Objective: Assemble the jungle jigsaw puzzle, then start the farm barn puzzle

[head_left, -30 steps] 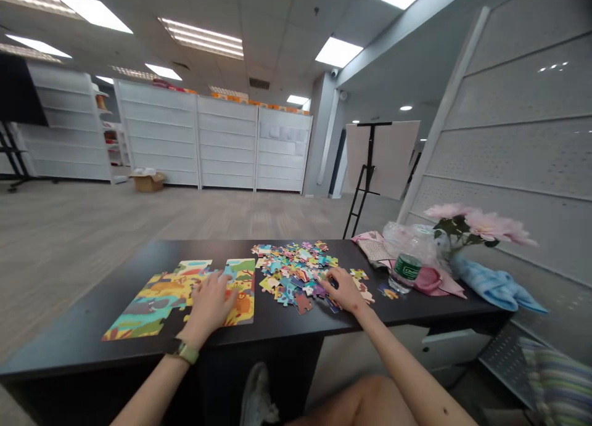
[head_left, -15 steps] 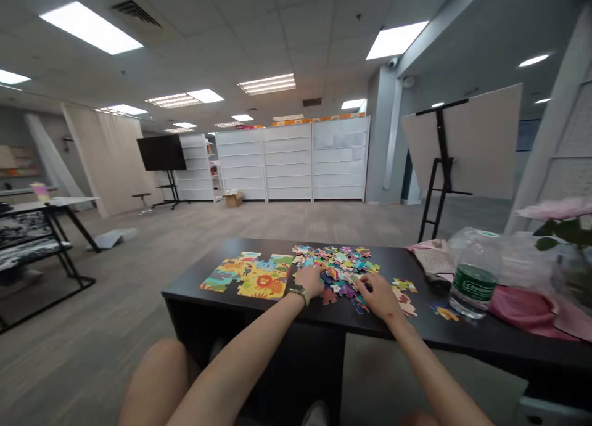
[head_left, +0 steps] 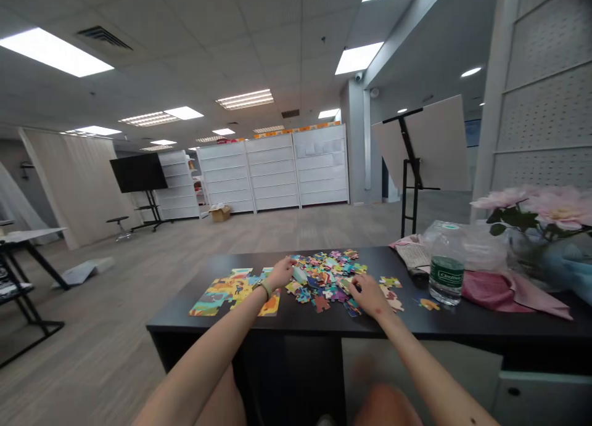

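Note:
A heap of loose jigsaw puzzle pieces point(head_left: 324, 278) lies on the dark table, mixed in colour and overlapping. My left hand point(head_left: 279, 274), a watch band at its wrist, is at the heap's left edge with fingers bent together. A pale puzzle piece point(head_left: 300, 275) shows at its fingertips, tilted up from the others. My right hand point(head_left: 369, 293) rests at the heap's right side, thumb and fingers curled in around a piece whose picture is mostly hidden. To the left lies a partly joined puzzle point(head_left: 217, 293) in yellow and teal, partly covered by my left forearm.
Right of the heap are a few separate pieces point(head_left: 392, 282) and another small piece point(head_left: 429, 304). A water bottle point(head_left: 446, 272) with a green label stands beyond, beside pink cloth point(head_left: 493, 290) and a vase of pink flowers point(head_left: 555, 207). The table's front edge point(head_left: 296, 330) runs below my forearms.
My left hand has moved left and away from me, from the heap's near side to its far left edge. My right hand stays at the heap. The view has turned right.

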Motion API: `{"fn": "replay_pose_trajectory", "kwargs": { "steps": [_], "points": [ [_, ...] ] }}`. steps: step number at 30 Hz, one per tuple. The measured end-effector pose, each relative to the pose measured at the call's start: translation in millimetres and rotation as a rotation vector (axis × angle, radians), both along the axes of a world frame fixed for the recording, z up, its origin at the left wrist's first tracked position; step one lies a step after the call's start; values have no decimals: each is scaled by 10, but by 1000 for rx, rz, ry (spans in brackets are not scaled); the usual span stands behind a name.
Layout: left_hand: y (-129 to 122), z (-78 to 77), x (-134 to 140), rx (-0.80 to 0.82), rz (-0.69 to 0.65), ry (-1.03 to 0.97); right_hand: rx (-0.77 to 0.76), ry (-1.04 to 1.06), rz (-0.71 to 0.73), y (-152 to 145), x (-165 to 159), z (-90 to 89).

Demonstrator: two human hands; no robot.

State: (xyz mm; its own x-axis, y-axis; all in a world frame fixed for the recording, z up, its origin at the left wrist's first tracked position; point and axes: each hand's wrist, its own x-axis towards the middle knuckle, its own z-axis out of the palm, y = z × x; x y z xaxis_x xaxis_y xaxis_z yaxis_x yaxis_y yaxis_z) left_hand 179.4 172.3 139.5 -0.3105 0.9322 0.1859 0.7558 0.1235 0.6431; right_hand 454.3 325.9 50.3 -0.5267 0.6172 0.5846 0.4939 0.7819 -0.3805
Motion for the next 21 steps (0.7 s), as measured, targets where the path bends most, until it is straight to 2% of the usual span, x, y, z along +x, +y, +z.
{"fn": "replay_pose_trajectory", "kwargs": {
  "steps": [5,9,15,18,21],
  "points": [
    [-308,-208,-280,111,-33,-274,1,-29,-17,42,-27,10],
    [-563,-384,-532,245,39,-369,-7,-42,-38,69,-40,31],
    [-910,-680,-794,381,177,-338,-51,-33,-91,78,-26,53],
    [-985,-732,-863,380,124,-297,-56,-44,-121,32,-19,67],
    [-946,-701,-862,366,37,-275,-50,-79,-147,-38,-27,94]
  ]
}}
